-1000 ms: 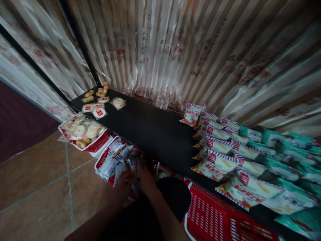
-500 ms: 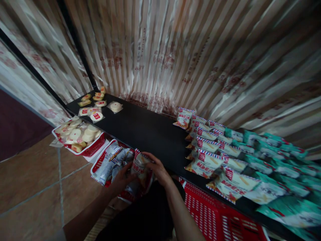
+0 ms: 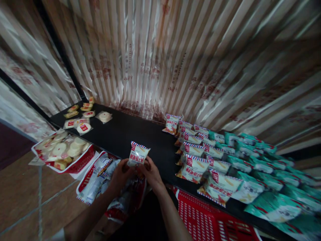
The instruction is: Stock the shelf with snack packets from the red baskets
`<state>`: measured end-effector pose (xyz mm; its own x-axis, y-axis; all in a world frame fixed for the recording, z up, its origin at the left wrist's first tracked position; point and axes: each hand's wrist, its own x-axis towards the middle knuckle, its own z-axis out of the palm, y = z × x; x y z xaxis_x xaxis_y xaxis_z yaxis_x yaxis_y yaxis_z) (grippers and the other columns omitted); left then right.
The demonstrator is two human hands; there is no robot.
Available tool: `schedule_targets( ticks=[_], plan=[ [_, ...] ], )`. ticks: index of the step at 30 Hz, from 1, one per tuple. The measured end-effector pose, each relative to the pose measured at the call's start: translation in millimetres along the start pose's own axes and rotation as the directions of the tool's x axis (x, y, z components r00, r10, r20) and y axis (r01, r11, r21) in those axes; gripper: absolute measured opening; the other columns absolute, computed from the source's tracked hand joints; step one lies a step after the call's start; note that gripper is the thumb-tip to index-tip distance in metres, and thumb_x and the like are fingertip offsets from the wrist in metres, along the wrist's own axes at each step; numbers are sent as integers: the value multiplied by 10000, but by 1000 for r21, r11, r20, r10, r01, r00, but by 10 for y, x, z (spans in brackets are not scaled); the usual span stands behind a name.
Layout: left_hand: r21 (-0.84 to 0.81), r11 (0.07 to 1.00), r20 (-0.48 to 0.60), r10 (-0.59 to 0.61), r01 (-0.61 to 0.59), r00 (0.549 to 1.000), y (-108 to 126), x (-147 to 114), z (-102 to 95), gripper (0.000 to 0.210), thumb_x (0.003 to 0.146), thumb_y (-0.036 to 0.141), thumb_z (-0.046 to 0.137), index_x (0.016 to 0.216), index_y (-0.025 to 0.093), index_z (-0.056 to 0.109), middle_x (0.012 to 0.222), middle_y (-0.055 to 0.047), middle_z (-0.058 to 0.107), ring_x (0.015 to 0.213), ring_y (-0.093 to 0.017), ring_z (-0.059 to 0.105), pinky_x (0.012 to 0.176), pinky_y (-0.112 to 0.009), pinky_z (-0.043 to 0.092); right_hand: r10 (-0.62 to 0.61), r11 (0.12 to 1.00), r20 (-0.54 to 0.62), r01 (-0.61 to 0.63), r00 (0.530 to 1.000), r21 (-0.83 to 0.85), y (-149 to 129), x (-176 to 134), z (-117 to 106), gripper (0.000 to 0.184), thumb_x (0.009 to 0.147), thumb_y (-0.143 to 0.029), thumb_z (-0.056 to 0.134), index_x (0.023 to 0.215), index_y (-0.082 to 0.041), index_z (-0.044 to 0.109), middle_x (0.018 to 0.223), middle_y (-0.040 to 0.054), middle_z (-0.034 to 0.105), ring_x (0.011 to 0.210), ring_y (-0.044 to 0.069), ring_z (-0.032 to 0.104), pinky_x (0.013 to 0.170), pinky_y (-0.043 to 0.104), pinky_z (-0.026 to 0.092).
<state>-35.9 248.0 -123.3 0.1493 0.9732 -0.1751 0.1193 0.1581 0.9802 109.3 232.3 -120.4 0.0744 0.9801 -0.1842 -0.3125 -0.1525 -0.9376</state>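
Between both hands I hold a small white snack bag (image 3: 138, 154) upright, its striped top edge and red lettering facing me. My left hand (image 3: 121, 175) grips its lower left side, and my right hand (image 3: 151, 172) closes on its lower right corner. The bag is over the front edge of the black shelf (image 3: 120, 134). Just below and left of the hands is a basket (image 3: 82, 182) with several silvery snack bags (image 3: 96, 182) in it. Matching white bags (image 3: 194, 168) stand in rows on the shelf to the right.
Green snack bags (image 3: 276, 206) fill the shelf's right end. Round packaged cakes (image 3: 84, 128) lie at its left end, above a basket of similar packets (image 3: 60, 149). A red basket (image 3: 195, 214) sits below the front edge. Pleated striped curtain (image 3: 150, 60) hangs behind.
Both hands have raised the white snack bag out from above the basket and turned it upright, lettering toward me. The camera view has shifted slightly to the right.
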Motion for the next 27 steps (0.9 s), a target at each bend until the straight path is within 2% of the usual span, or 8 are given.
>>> schedule_targets(
  ticks=[4,8,13,15,18,22,24,27],
  plan=[
    [108,994,56,10,-16,998,69,220,159,413,691,390,604,1032,165,548,918,-54,668,806,-207,633,717,-322,509,-52,998,-118,49,992,-34,14,134,-125,538,692,-364,643,1185,-216,485,969,48,687,835,194,655,744,332,522],
    [271,955,45,108,-117,993,89,548,350,424,664,367,634,1027,149,605,1025,-92,635,938,-230,599,846,-348,467,-149,983,-239,117,959,-145,16,355,-326,544,694,-346,610,1195,-187,470,979,66,685,844,201,653,751,334,523],
    [218,969,95,101,-120,990,75,1059,732,513,665,297,667,1156,196,554,958,-36,671,861,-189,629,807,-296,484,-259,917,-313,131,914,-376,-110,666,-631,630,737,-385,534,1303,-157,377,1114,107,639,962,215,627,850,368,488],
    [212,969,99,112,-130,989,103,1234,909,490,683,274,660,1157,207,553,951,-29,680,861,-187,632,805,-292,485,-284,869,-373,73,883,-489,-210,770,-728,642,755,-390,504,1325,-132,360,1134,133,627,999,234,613,879,394,469],
    [196,968,96,141,-157,985,199,1428,1161,449,711,244,638,1150,212,553,992,-32,679,882,-184,632,802,-285,485,-365,774,-465,-15,806,-633,-349,898,-819,653,774,-372,468,1347,-85,343,1210,177,573,1102,267,554,943,429,418],
    [179,963,104,183,-199,978,337,1609,1442,430,736,222,616,1159,219,538,1019,-27,673,868,-162,636,791,-266,480,-544,654,-458,13,703,-757,-375,1040,-880,580,792,-286,399,1323,-55,386,1325,183,465,1237,264,426,1032,421,329],
    [215,955,101,188,-206,977,376,1690,1553,430,741,228,615,1164,228,536,1029,-26,670,882,-159,631,801,-264,471,-593,619,-439,34,676,-785,-324,1100,-915,553,790,-230,367,1317,-62,399,1352,171,436,1266,249,387,1048,411,311],
    [293,932,105,189,-212,976,404,1798,1685,420,745,241,613,1160,243,545,1034,-22,666,905,-161,619,810,-265,458,-602,607,-446,16,663,-795,-236,1172,-987,546,785,-184,342,1314,-64,405,1368,172,414,1281,242,365,1048,412,310]
  ],
)
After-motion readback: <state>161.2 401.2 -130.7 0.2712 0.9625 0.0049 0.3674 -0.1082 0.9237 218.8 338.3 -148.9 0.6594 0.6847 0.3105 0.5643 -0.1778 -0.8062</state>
